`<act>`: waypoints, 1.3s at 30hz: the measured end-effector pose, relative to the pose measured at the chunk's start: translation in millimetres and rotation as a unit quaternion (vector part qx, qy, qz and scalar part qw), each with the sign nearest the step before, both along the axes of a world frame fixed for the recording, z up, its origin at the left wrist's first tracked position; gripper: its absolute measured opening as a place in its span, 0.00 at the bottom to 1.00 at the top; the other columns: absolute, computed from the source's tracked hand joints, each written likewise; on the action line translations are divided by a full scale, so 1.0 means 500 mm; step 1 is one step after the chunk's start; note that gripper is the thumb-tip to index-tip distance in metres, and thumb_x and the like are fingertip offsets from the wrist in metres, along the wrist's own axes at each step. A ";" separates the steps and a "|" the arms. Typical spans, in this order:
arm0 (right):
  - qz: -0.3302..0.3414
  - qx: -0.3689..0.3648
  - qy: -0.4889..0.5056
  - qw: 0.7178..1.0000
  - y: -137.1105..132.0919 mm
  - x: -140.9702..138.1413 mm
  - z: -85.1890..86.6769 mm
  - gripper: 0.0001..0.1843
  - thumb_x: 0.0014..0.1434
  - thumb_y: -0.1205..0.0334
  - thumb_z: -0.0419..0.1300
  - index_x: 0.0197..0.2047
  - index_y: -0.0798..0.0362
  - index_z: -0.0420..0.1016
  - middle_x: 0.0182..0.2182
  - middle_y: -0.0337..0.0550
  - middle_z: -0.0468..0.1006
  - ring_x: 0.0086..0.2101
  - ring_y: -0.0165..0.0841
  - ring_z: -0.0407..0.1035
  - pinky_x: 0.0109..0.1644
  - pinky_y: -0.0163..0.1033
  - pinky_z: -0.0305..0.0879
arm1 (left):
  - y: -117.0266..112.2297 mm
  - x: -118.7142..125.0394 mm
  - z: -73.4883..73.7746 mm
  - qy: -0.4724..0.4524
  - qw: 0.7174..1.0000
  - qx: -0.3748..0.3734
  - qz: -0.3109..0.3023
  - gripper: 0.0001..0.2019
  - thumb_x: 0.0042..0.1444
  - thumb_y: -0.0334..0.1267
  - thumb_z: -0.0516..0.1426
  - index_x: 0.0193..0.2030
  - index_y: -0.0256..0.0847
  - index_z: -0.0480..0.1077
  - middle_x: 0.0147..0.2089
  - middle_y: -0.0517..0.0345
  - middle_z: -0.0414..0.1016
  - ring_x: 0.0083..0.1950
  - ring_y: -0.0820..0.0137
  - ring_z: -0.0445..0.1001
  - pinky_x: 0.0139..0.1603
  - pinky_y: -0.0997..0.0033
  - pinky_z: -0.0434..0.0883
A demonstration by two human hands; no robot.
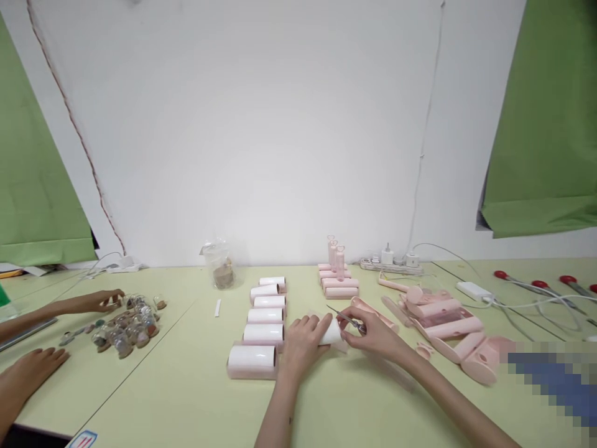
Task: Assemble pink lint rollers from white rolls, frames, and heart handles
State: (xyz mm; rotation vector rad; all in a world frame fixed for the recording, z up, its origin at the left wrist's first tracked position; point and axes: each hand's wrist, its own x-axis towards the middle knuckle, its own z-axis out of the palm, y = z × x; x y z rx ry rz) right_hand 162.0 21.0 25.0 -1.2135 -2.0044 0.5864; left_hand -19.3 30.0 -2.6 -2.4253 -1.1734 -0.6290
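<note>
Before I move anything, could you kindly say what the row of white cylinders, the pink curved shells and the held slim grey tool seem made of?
White cylinders: glossy, perhaps plastic or coated card; bright reflections streak them.
Pink curved shells: satin, probably moulded plastic; colour looks even.
Slim grey tool: likely shiny metal, given its sheen.

Wht curved pc. [331,334], partly hidden, slim metal tool [356,325] w/ pointed tip, slanted, just beside

With our bare left hand [304,339], we are hiding part of a smooth, rounded white piece [331,335]; the view's right edge is cropping a green fabric curtain [545,124].
</note>
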 end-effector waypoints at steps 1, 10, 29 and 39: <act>-0.002 -0.002 0.003 1.000 -0.001 -0.002 -0.002 0.10 0.45 0.64 0.53 0.34 0.50 0.69 0.31 0.38 0.73 0.28 0.31 0.64 0.27 0.33 0.59 | 0.000 -0.001 0.001 0.004 1.000 0.002 -0.001 0.26 0.47 0.37 0.58 0.54 0.46 0.56 0.39 0.57 0.71 0.39 0.65 0.70 0.33 0.69 0.63; -0.019 0.003 0.033 0.999 0.000 -0.008 -0.015 0.13 0.40 0.68 0.53 0.33 0.50 0.66 0.27 0.35 0.71 0.24 0.28 0.61 0.25 0.32 0.56 | -0.008 0.004 0.004 -0.003 1.000 -0.008 -0.001 0.25 0.48 0.36 0.57 0.54 0.48 0.57 0.37 0.58 0.70 0.38 0.65 0.69 0.34 0.69 0.62; -0.071 0.009 -0.074 0.995 0.014 -0.007 -0.033 0.14 0.48 0.56 0.54 0.40 0.46 0.69 0.45 0.40 0.71 0.39 0.39 0.67 0.39 0.40 0.60 | 0.001 0.011 0.015 -0.390 0.889 -0.185 0.155 0.17 0.51 0.45 0.53 0.48 0.49 0.59 0.41 0.60 0.73 0.41 0.63 0.72 0.34 0.71 0.64; 0.033 -0.053 -0.128 0.990 -0.009 0.011 -0.011 0.07 0.48 0.59 0.56 0.27 0.48 0.75 0.26 0.39 0.76 0.28 0.36 0.68 0.30 0.36 0.59 | 0.022 0.002 0.012 -0.621 0.757 -0.201 0.023 0.17 0.56 0.42 0.43 0.52 0.39 0.49 0.46 0.46 0.69 0.43 0.67 0.72 0.40 0.69 0.68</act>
